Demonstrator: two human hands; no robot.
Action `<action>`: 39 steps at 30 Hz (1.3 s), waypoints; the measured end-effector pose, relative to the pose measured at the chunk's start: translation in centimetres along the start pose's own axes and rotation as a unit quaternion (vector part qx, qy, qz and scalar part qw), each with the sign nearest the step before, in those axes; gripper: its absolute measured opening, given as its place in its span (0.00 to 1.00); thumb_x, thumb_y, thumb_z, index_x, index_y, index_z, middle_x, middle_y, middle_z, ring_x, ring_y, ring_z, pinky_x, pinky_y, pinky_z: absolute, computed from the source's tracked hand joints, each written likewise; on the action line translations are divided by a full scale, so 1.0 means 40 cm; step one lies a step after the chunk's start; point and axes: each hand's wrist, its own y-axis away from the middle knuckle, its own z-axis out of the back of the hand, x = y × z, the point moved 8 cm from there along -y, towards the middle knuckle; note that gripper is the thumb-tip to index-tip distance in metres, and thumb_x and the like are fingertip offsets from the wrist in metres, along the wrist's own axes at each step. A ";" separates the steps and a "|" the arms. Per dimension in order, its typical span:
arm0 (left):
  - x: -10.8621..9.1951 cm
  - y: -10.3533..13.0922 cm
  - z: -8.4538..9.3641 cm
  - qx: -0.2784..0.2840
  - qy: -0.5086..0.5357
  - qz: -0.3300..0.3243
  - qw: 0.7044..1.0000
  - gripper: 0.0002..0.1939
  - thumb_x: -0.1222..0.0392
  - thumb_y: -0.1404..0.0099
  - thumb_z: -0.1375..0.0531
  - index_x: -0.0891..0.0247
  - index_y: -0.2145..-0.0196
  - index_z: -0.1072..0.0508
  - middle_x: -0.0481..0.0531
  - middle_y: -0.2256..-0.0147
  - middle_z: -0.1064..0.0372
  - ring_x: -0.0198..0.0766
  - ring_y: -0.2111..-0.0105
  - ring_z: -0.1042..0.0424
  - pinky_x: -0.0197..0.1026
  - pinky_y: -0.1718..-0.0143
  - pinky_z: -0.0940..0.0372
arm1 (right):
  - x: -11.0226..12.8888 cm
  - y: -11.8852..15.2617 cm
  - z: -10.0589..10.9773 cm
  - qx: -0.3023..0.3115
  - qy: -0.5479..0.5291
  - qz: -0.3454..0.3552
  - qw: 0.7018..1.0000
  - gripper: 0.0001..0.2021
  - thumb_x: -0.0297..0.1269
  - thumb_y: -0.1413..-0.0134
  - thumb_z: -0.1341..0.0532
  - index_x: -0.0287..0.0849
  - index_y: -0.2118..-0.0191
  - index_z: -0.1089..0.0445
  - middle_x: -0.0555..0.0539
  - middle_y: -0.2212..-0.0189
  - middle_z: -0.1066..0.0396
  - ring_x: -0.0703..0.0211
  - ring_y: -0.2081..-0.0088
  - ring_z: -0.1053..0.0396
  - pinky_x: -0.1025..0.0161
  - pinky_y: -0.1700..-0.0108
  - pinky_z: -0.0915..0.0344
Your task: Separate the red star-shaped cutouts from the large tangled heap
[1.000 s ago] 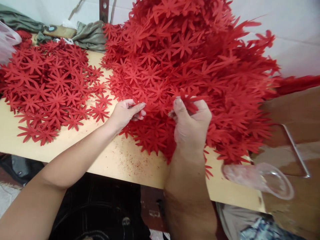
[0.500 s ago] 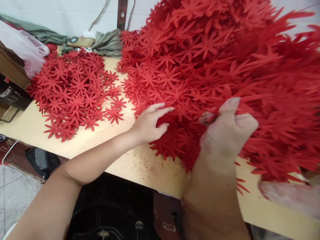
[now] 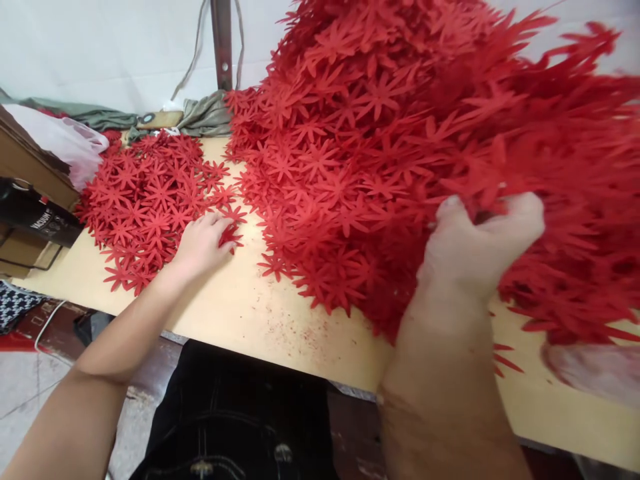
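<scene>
My left hand (image 3: 204, 243) reaches to the right edge of a smaller pile of red flower-shaped cutouts (image 3: 150, 193). Its fingers are slightly bent, with the thumb apart from them, and a loose red cutout (image 3: 231, 233) shows at the fingertips. At the front of a much larger heap of the same cutouts (image 3: 345, 160) is my right hand (image 3: 475, 247), a little blurred. The fingers curl round red cutouts, which show between thumb and forefinger; how many it holds cannot be made out.
A wooden table (image 3: 225, 300) bears both piles, with red crumbs near its front edge. On the left are a plastic bag (image 3: 70, 137), a black box marked VACUUM (image 3: 40, 217) and cardboard. Grey-green cloth (image 3: 207, 115) lies by the wall. Another clear bag (image 3: 595, 367) lies at right.
My left hand has moved left from the large heap to the smaller pile. My right hand stays at the heap, its thumb and forefinger further apart. The camera view has shifted.
</scene>
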 end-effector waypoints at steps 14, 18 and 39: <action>0.116 -0.011 0.084 -0.173 0.177 0.081 0.966 0.15 0.62 0.36 0.46 0.63 0.57 0.23 0.55 0.57 0.23 0.42 0.56 0.26 0.43 0.51 0.36 | 0.138 0.071 0.000 -0.048 0.294 0.296 0.908 0.40 0.46 0.75 0.27 0.36 0.49 0.30 0.30 0.50 0.38 0.31 0.46 0.40 0.33 0.49 0.43; 0.127 -0.030 0.098 -0.200 0.457 0.117 0.859 0.03 0.67 0.43 0.41 0.66 0.69 0.26 0.48 0.73 0.27 0.31 0.73 0.31 0.34 0.66 0.37 | 0.209 0.166 -0.100 0.202 0.141 0.205 0.947 0.23 0.46 0.47 0.41 0.37 0.50 0.32 0.35 0.57 0.29 0.47 0.55 0.30 0.44 0.52 0.33; -0.135 -0.071 -0.066 -0.001 0.788 0.099 0.608 0.18 0.67 0.60 0.28 0.67 0.72 0.29 0.43 0.77 0.28 0.27 0.76 0.33 0.33 0.68 0.37 | 0.120 0.297 -0.273 0.419 -0.136 -0.173 0.881 0.15 0.38 0.64 0.30 0.44 0.70 0.35 0.52 0.71 0.29 0.62 0.68 0.30 0.60 0.59 0.30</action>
